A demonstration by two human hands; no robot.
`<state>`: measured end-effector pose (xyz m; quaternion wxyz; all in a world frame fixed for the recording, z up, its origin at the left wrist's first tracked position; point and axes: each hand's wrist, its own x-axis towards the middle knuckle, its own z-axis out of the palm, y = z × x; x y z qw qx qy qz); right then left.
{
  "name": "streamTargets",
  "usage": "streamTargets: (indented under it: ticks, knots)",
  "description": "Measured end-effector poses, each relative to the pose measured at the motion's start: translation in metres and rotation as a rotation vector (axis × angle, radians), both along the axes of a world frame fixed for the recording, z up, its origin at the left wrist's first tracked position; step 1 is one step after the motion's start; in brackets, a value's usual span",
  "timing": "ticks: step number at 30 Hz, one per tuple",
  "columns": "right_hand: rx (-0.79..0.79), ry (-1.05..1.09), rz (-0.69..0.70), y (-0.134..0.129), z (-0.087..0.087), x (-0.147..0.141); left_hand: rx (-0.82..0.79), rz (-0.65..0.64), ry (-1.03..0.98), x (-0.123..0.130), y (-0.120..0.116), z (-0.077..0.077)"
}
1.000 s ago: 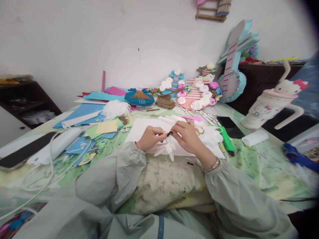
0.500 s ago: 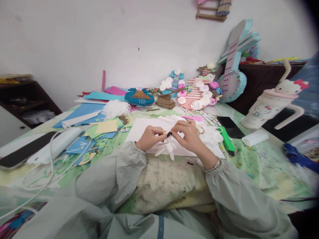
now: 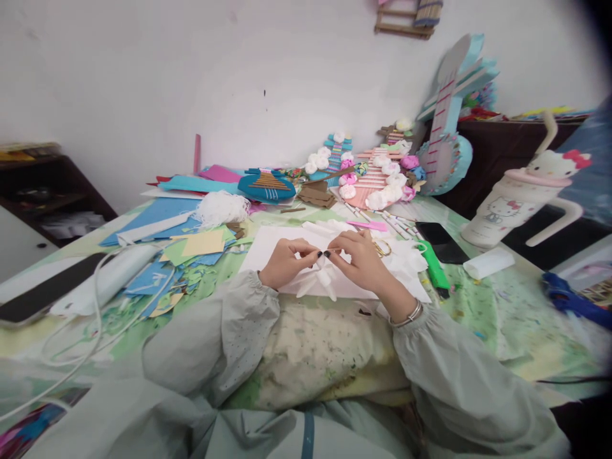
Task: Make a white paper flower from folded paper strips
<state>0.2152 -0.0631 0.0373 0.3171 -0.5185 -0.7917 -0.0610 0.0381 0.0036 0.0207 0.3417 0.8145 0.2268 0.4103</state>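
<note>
My left hand (image 3: 289, 261) and my right hand (image 3: 358, 256) meet above a white sheet (image 3: 261, 245), with thumbs and forefingers pinched together. Between the fingertips they grip a white paper piece (image 3: 326, 276), whose narrow, petal-like ends hang below the thumbs. Its upper part is hidden by the fingers. Crumpled white paper (image 3: 415, 256) lies to the right of my right hand, near gold-handled scissors (image 3: 381, 247).
A green glue gun (image 3: 434, 268), a black phone (image 3: 440, 242) and a white tumbler (image 3: 516, 207) stand to the right. Paper scraps (image 3: 203, 243), white string (image 3: 222, 209) and a looping cable (image 3: 99, 306) are on the left. Decorated crafts (image 3: 370, 182) line the wall.
The thumb tips have turned slightly and come level with each other. The hanging ends of the white paper piece have shifted a little right and up. Both hands stay in nearly the same place.
</note>
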Motion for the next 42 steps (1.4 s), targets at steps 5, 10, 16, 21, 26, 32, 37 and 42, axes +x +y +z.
streamTargets:
  ticks: [5,10,16,21,26,32,37,42]
  knots:
    - [-0.052,-0.020,-0.016,0.002,0.000,0.002,0.059,0.031,-0.011,0.001,-0.002,0.000]
    - [-0.042,-0.005,-0.024,0.004,-0.002,0.003,0.057,0.002,-0.007,0.002,-0.002,0.001]
    - [-0.012,0.032,-0.049,0.004,-0.002,0.002,-0.054,-0.061,-0.011,0.003,-0.002,0.001]
    - [0.009,0.027,-0.076,0.004,-0.002,0.001,-0.227,-0.041,-0.055,0.004,0.001,-0.004]
    - [0.013,0.020,-0.080,0.004,-0.003,0.000,-0.354,-0.098,-0.076,0.003,0.003,-0.007]
    - [0.003,0.013,-0.091,0.004,-0.003,-0.002,-0.327,-0.080,-0.023,0.004,0.005,-0.011]
    - [0.001,0.028,-0.093,0.004,-0.004,-0.003,-0.298,-0.053,0.016,0.004,0.003,-0.008]
    - [0.001,0.059,-0.102,0.004,-0.004,-0.003,-0.271,-0.050,0.030,0.003,0.001,-0.006]
